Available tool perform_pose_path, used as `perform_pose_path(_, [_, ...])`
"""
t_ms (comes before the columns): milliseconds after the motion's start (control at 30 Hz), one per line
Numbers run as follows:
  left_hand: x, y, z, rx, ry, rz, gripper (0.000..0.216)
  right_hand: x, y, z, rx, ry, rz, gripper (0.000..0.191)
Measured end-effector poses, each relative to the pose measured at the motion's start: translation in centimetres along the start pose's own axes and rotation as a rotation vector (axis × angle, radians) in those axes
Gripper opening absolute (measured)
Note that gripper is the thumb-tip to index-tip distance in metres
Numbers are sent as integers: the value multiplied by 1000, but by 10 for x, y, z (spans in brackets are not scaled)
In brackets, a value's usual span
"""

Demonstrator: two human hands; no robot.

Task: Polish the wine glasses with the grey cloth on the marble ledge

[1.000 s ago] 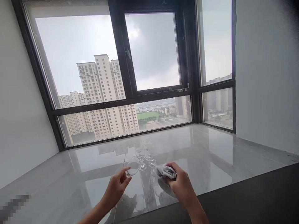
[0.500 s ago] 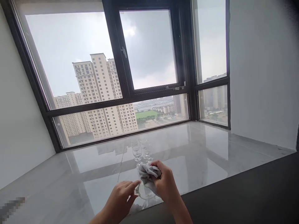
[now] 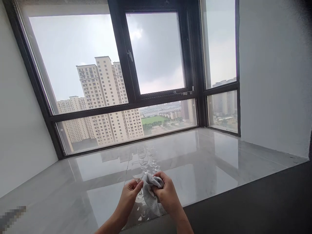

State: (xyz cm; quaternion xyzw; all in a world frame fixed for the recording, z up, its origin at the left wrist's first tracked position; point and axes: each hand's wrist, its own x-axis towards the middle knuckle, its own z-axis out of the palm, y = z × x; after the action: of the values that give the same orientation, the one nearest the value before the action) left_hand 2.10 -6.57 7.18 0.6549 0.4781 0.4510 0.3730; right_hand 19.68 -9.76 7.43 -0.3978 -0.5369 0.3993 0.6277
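My left hand (image 3: 129,195) pinches a clear wine glass (image 3: 139,186) by its rim, fingers closed on it. My right hand (image 3: 165,194) grips a crumpled grey cloth (image 3: 149,191) and presses it against the glass. Both hands meet over the near part of a glossy grey marble sill (image 3: 214,162). The glass is mostly hidden by the cloth and fingers. Just behind the hands stand several other clear stemmed glasses (image 3: 146,157) in a small cluster.
A large black-framed window (image 3: 117,65) runs along the back of the sill, with tower blocks outside. White walls close in at left (image 3: 14,130) and right (image 3: 275,81). A dark ledge edge (image 3: 243,208) borders the sill at the front right.
The left hand lifted the glass from the sill and brought it in toward me. The right hand with the cloth moved left to meet it and now wraps the glass.
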Motion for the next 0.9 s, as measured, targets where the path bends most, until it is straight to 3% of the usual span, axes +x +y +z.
perform_pose_path(133, [10, -5, -9, 28, 63, -57, 62, 0, 0, -4, -4, -76, 6, 15])
perform_pose_path(233, [25, -11, -12, 92, 135, -11, 61, 0, -1, -19, -23, -85, 21, 16])
perform_pose_path(367, [44, -19, -6, 131, 3, 112, 48, -2, -2, -55, -45, -57, 33, 14])
perform_pose_path(500, [58, -28, 4, 178, -18, 126, 38, -3, 6, -90, -183, 113, 41, 16])
perform_pose_path(633, [65, -41, 9, 297, -1, 143, 31, -2, 16, -102, -374, 370, 18, 18])
perform_pose_path(767, [59, -43, 9, 515, 7, 215, 15, -2, 19, -100, -438, 371, 8, 16])
perform_pose_path(900, [52, -35, 4, 626, -27, 208, 14, -3, 17, -101, -432, 370, 8, 16])
